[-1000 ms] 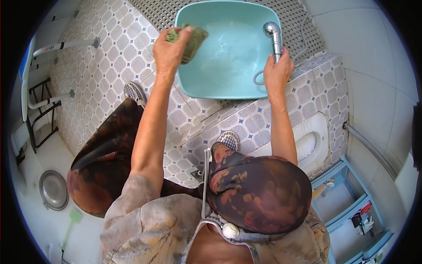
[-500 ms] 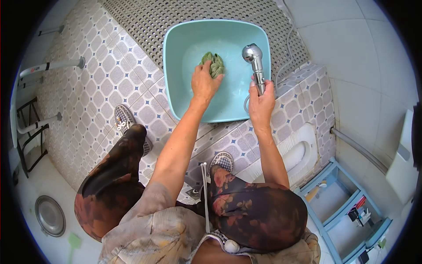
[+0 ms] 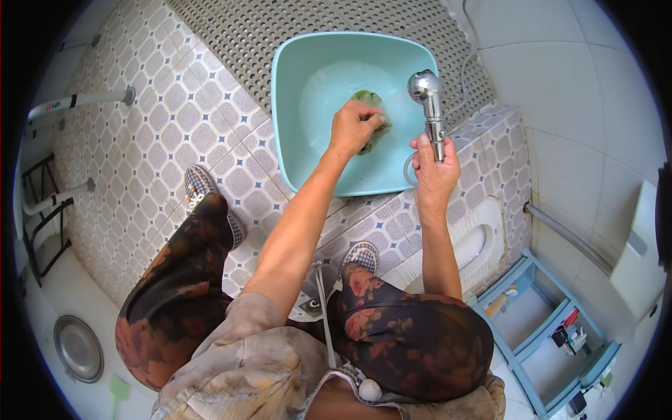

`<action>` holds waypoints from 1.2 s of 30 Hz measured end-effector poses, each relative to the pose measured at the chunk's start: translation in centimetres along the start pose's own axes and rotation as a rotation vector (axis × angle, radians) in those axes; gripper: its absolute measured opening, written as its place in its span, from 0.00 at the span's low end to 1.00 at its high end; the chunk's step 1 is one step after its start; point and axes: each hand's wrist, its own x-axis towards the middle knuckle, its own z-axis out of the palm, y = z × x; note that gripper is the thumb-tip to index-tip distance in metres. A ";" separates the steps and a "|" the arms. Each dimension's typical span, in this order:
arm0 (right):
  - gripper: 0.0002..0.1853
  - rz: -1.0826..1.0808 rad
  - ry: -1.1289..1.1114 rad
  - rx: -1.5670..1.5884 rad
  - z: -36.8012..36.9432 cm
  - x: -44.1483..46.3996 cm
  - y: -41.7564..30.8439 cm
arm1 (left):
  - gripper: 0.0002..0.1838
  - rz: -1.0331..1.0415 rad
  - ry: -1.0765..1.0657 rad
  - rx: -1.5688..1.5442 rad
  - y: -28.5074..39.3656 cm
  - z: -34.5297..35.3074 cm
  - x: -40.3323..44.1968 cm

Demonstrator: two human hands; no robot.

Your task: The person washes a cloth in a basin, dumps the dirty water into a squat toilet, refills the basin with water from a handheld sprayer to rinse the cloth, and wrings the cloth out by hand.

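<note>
In the light-blue basin (image 3: 308, 168) lies a green bunched bundle (image 3: 367, 98) with layered, leaf-like folds; whether it is leaves or cloth I cannot tell. My left hand (image 3: 353, 127) is closed on its upper side, fingers and thumb bent together, covering much of it. Over the basin's right side, my right hand (image 3: 435, 168) grips the handle of a chrome shower head (image 3: 425, 87). The round head points up and away from me. A faint whitish haze, possibly spray, shows between the head and the bundle.
Beneath the basin's far side is a grey perforated mat (image 3: 231, 42). A shower hose (image 3: 470, 42) runs along the right wall. A squat toilet (image 3: 472, 245) and a blue shelf rack (image 3: 525, 329) stand right. White grab rails (image 3: 77, 100) are at left.
My left hand has shifted right with the bundle, which has turned and is more covered by the fingers. The shower head and my right hand have moved slightly right and down.
</note>
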 end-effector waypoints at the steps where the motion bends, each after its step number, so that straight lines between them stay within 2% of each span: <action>1: 0.13 -0.006 0.001 0.009 -0.1 -0.2 -0.2 | 0.11 0.006 -0.002 -0.070 0.8 -0.1 0.0; 4: 0.12 -0.034 0.012 0.037 -0.1 -0.5 -0.7 | 0.11 -0.036 -0.054 -0.302 4.5 0.1 0.3; 10: 0.11 -0.097 0.073 0.078 -0.7 -0.6 -2.2 | 0.10 0.063 -0.053 -0.424 9.9 -0.6 0.7; 13: 0.10 -0.118 0.085 0.117 -1.3 -0.5 -2.9 | 0.09 -0.067 -0.095 -0.635 12.7 -3.4 0.1; 14: 0.10 -0.120 0.090 0.136 -1.4 -0.7 -2.8 | 0.10 -0.007 -0.027 -0.661 11.9 -3.6 0.4; 17: 0.09 -0.117 0.077 0.150 -1.7 -0.6 -2.7 | 0.13 -0.057 0.203 -0.675 10.2 -5.1 0.7; 20: 0.09 -0.060 0.059 0.156 -1.6 -0.4 -2.3 | 0.21 -0.387 0.406 -0.374 5.2 -5.1 1.2; 23: 0.09 -0.027 0.046 0.180 -1.3 -0.1 -2.0 | 0.28 -0.317 0.572 0.054 0.2 -3.8 0.4; 24: 0.09 -0.014 0.040 0.192 -1.2 -0.1 -2.0 | 0.31 -0.391 0.529 0.074 -0.3 -3.7 0.0; 27: 0.09 0.022 0.027 0.227 -0.6 0.0 -2.1 | 0.30 -0.546 0.615 0.143 -3.1 -0.7 -1.0; 30: 0.10 0.047 0.004 0.226 0.1 -0.2 -2.0 | 0.22 -0.735 0.592 -0.161 -4.8 1.6 -1.2; 31: 0.10 0.056 -0.008 0.210 0.2 -0.3 -1.9 | 0.20 -0.762 0.506 -0.249 -5.0 1.6 -0.9; 33: 0.10 0.061 -0.025 0.183 0.1 -0.5 -1.6 | 0.17 -0.807 0.327 -0.419 -5.2 1.4 -0.4; 36: 0.10 0.052 -0.024 0.171 -0.1 -0.5 -1.4 | 0.16 -0.656 0.371 -0.409 -1.2 0.0 -0.3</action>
